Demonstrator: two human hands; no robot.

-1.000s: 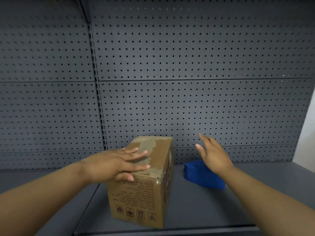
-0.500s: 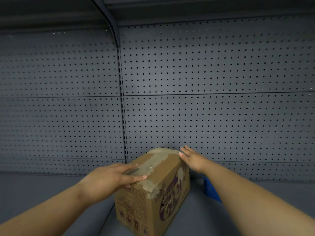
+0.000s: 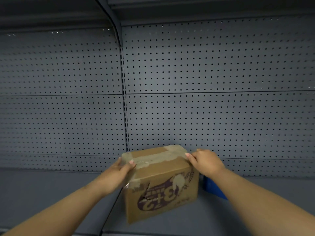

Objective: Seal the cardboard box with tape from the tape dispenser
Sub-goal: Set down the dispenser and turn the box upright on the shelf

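Note:
A brown cardboard box (image 3: 163, 189) with a purple printed logo stands on the grey shelf (image 3: 42, 193), its printed long side turned toward me. Clear tape runs along its top seam and down the left end. My left hand (image 3: 115, 176) grips the box's left end, thumb on the taped top edge. My right hand (image 3: 204, 161) holds the upper right end, fingertips on the tape there. The blue tape dispenser (image 3: 212, 187) lies on the shelf just right of the box, mostly hidden behind my right forearm.
A grey pegboard wall (image 3: 204, 108) rises directly behind the box. An upper shelf's underside (image 3: 187, 7) hangs overhead. A seam between two shelf panels (image 3: 109, 213) runs forward under the box's left side.
The box has been turned so its printed long side faces me. My left hand went from the top to the left end; my right hand stays at the right end.

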